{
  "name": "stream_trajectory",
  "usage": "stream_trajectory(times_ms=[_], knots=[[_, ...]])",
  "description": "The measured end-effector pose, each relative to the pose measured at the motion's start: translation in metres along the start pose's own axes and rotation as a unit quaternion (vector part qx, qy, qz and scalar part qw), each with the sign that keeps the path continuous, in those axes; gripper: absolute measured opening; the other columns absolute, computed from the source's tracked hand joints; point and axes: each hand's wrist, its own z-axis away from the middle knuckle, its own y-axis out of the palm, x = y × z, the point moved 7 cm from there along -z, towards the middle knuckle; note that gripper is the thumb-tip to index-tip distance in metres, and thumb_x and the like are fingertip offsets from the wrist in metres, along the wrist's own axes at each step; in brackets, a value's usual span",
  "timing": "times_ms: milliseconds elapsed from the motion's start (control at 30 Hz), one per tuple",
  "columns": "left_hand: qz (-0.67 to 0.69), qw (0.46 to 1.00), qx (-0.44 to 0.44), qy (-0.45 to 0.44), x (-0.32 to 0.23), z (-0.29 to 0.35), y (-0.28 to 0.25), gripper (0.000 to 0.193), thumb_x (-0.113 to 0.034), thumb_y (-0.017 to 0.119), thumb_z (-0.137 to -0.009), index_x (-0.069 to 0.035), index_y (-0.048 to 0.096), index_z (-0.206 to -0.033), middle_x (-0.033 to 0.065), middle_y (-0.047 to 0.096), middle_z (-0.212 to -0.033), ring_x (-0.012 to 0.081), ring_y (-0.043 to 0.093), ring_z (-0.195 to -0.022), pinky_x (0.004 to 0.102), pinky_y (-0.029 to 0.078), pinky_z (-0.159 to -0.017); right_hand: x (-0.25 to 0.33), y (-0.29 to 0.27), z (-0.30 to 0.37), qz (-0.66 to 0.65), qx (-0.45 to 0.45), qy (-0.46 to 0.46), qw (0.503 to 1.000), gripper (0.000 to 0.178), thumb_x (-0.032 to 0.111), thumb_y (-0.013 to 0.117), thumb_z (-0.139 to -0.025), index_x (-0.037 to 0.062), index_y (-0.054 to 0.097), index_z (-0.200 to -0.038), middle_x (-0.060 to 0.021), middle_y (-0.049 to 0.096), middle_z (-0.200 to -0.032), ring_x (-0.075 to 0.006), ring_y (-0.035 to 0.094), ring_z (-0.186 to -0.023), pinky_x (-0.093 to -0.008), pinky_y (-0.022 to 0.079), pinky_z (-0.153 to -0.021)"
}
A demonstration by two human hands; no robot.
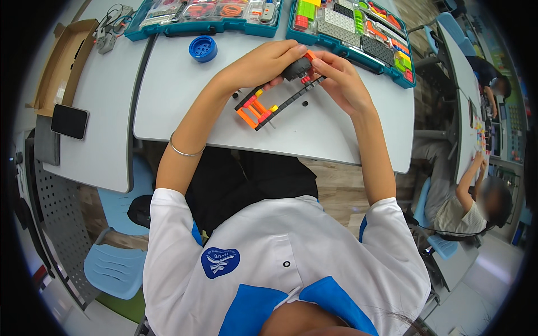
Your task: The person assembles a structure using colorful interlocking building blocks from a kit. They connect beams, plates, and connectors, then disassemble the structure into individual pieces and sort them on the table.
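Both my hands hold a toy model built from plastic construction pieces (287, 103), above the white table. Its frame has black beams with orange, red and yellow parts, and a thin rod sticks out at the near end. My left hand (263, 60) closes over a black wheel (297, 68) at the far end. My right hand (341, 75) grips the same end from the right, its fingers at an orange piece (309, 55). Beneath the model, a small black part (305, 103) lies on the table. The undersides of the hands are hidden.
Two teal cases of building parts, one at left (224, 25) and one at right (358, 51), line the table's far edge. A blue round container (203, 49) stands near them. A phone (70, 121) and a cardboard box (66, 61) lie on the left table. Other people sit at right.
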Motion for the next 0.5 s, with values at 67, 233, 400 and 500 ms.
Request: stream_trajectory(times_ms=[67,233,400,500], knots=[[0.010,1.000,-0.005,0.011,0.001,-0.001,0.000,0.042,-0.045,0.040,-0.104,-0.008,0.059,-0.112,-0.0023,0.049,-0.062,0.0041,0.042,-0.044,0.0206,0.033,-0.037,0.004,0.001,0.000,0.005,-0.020,0.002,1.000,0.028,0.024,0.067,-0.093,0.0014,0.064,-0.111,-0.0001,0.058,-0.090,-0.0088,0.052,-0.085,-0.0275,0.044,-0.084],[0.042,0.999,-0.005,0.020,-0.004,-0.002,-0.005,0.046,-0.049,0.048,-0.099,-0.007,0.066,-0.098,-0.0025,0.053,-0.063,0.0038,0.046,-0.045,0.0191,0.034,-0.037,0.005,0.004,-0.001,0.078,-0.024,0.022,0.996,0.025,0.031,0.062,-0.095,0.0061,0.063,-0.096,0.0028,0.054,-0.079,-0.0071,0.048,-0.075,-0.0256,0.041,-0.070],[0.073,0.996,0.012,0.041,-0.005,-0.005,-0.002,0.049,-0.053,0.050,-0.097,-0.009,0.068,-0.088,-0.0009,0.059,-0.065,0.0032,0.047,-0.045,0.0183,0.034,-0.036,0.001,0.017,-0.004,0.125,-0.007,0.015,0.992,0.034,0.040,0.054,-0.097,0.0080,0.062,-0.093,0.0031,0.051,-0.078,-0.0076,0.047,-0.075,-0.0261,0.040,-0.070],[0.089,0.995,0.016,0.038,-0.005,-0.004,-0.002,0.050,-0.054,0.049,-0.097,-0.009,0.067,-0.086,-0.0013,0.058,-0.064,0.0025,0.046,-0.045,0.0182,0.034,-0.037,-0.001,0.021,-0.005,0.047,-0.013,0.006,0.999,0.033,0.039,0.054,-0.097,0.0071,0.062,-0.096,0.0015,0.052,-0.083,-0.0094,0.047,-0.079,-0.0284,0.041,-0.076]])
